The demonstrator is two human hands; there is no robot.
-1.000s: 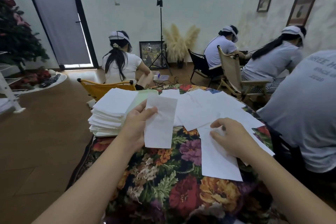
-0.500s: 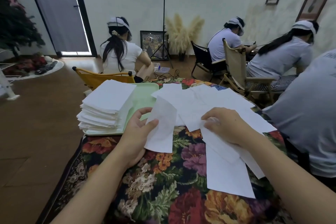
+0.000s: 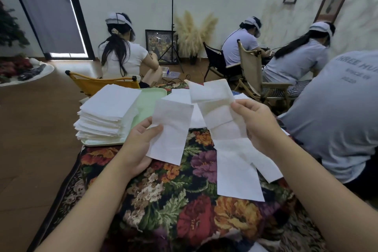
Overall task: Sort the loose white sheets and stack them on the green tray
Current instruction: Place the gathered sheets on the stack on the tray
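Single head view, looking forward-down over floral table (image 3: pixel 184 200), close to hands.

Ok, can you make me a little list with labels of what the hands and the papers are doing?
left hand: pinches one white sheet
right hand: holds a fanned bunch of sheets, lifted
stack: on the green tray, left side
loose sheets: on the floral cloth
tray's right half: bare
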